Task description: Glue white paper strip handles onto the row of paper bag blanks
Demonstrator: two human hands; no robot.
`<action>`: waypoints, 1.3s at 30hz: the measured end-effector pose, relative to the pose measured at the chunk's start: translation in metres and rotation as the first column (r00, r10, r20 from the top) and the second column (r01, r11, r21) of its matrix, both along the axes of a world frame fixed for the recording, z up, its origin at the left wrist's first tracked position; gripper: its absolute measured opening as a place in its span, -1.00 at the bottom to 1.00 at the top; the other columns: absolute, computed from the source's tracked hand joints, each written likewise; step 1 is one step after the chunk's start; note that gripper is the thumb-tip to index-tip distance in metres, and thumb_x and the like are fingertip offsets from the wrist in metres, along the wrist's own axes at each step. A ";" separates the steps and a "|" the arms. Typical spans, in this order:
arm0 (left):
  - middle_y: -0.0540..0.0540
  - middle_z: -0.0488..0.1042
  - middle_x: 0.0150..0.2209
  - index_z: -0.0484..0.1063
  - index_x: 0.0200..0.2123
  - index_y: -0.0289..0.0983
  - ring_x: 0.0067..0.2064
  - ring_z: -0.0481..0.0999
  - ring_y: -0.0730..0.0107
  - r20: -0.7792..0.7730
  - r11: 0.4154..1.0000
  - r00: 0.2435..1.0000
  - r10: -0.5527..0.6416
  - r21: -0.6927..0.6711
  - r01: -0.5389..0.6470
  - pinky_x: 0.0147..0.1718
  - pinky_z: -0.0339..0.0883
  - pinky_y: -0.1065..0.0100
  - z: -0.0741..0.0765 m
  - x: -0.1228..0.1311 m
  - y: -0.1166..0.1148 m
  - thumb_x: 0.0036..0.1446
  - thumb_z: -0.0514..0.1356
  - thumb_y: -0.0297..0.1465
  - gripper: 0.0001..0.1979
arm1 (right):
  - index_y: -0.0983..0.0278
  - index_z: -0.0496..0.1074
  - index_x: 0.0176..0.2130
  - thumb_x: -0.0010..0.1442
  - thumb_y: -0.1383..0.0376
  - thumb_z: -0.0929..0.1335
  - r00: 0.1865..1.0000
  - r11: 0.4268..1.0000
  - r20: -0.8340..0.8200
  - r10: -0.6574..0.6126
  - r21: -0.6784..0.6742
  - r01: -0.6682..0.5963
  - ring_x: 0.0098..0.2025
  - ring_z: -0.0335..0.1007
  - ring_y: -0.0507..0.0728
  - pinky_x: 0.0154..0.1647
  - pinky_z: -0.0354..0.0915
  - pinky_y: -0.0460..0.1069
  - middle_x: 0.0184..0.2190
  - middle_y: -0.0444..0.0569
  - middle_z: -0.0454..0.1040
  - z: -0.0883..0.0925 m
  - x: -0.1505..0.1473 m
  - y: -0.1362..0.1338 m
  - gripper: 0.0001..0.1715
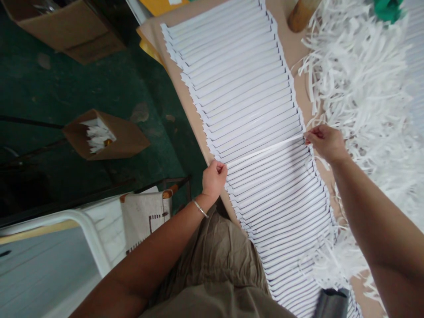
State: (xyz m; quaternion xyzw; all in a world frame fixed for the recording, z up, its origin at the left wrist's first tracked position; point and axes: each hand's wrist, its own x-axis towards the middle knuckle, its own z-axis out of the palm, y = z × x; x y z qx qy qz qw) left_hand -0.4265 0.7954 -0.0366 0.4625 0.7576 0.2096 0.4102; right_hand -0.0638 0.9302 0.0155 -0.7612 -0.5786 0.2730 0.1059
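The left hand (214, 180) and right hand (326, 142) hold opposite ends of one white strip (265, 151). The right pinches its end between fingers and thumb; the left seems clenched on the other end, though its knuckles hide the pinch. Stretched taut between them, the strip lies across the middle of a long row of like strips (255, 88), apparently kept straight to sit in line with its neighbours. The row runs from 12 o'clock to 6 o'clock, each strip lapping the next, on brown paper (291, 48) that seems laid as a backing. A mass of shredded white fringe (361, 88) at 2 o'clock crowds the row's edge beside the right hand. A khaki top (212, 265) leans in at 6 o'clock, over the row's near part, and a grey bag (331, 304) lies by the row at 5 o'clock. At 9 o'clock a carton (102, 137) holds white strips on the green floor (92, 88), with a box (66, 31) at 10 o'clock and a woven bag (145, 221) at 8 o'clock
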 end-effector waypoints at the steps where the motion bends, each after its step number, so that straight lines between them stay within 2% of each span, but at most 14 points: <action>1: -0.06 0.58 -0.38 0.43 -0.36 -0.24 -0.30 0.57 0.31 -0.010 1.000 1.000 -0.001 0.001 0.001 -0.21 0.37 0.34 -0.001 0.000 0.000 0.19 0.21 -0.41 -0.93 | 0.32 0.47 -0.27 0.24 0.30 0.39 1.000 1.000 -0.010 -0.002 0.001 0.002 -0.48 0.37 -0.02 -0.38 0.23 -0.11 -0.43 0.00 0.57 -0.001 -0.001 0.001 -0.89; 8: -0.07 0.58 -0.38 0.41 -0.36 -0.23 -0.30 0.57 0.30 -0.064 1.000 0.998 -0.027 -0.002 0.027 -0.21 0.37 0.34 -0.001 0.000 0.000 0.20 0.20 -0.40 -0.92 | 0.29 0.46 -0.30 0.22 0.31 0.37 1.000 0.999 -0.005 0.005 0.050 -0.005 -0.41 0.44 0.04 -0.28 0.29 -0.06 -0.43 0.02 0.58 -0.007 -0.007 0.006 -0.92; 14: -0.07 0.56 -0.41 0.40 -0.38 -0.22 -0.33 0.55 0.29 -0.087 0.999 0.995 -0.047 0.018 0.049 -0.25 0.36 0.34 -0.002 0.000 0.000 0.20 0.18 -0.36 -0.89 | 0.28 0.48 -0.34 0.13 0.23 0.37 0.993 0.994 0.114 0.018 0.102 -0.030 -0.44 0.42 0.13 -0.33 0.31 0.01 -0.50 -0.03 0.53 -0.020 -0.006 0.012 -0.85; 21: -0.06 0.52 -0.46 0.37 -0.41 -0.20 -0.39 0.52 0.30 -0.090 0.997 0.994 -0.054 0.048 0.059 -0.31 0.34 0.35 -0.006 -0.001 0.001 0.18 0.19 -0.30 -0.85 | 0.27 0.51 -0.28 0.16 0.19 0.33 0.972 0.985 0.227 0.065 0.140 -0.099 -0.32 0.48 0.21 -0.23 0.34 0.07 -0.37 0.07 0.59 -0.035 -0.007 0.015 -0.77; 30: -0.05 0.52 -0.48 0.34 -0.41 -0.20 -0.41 0.51 0.30 -0.117 0.995 0.990 -0.079 0.045 0.085 -0.34 0.31 0.35 -0.006 -0.001 0.002 0.20 0.17 -0.26 -0.83 | 0.25 0.51 -0.23 0.24 0.18 0.30 0.935 0.987 0.341 0.102 0.079 -0.137 -0.25 0.48 0.26 -0.19 0.29 0.09 -0.29 0.11 0.60 -0.034 -0.014 0.019 -0.75; 39: -0.05 0.50 -0.49 0.33 -0.42 -0.18 -0.40 0.53 0.27 -0.143 0.994 0.985 -0.098 0.024 0.103 -0.36 0.32 0.35 -0.002 0.001 0.004 0.21 0.16 -0.26 -0.82 | 0.24 0.50 -0.26 0.22 0.17 0.32 0.916 0.984 0.387 0.110 0.087 -0.155 -0.29 0.44 0.24 -0.22 0.30 0.06 -0.36 0.10 0.57 -0.039 -0.020 0.022 -0.78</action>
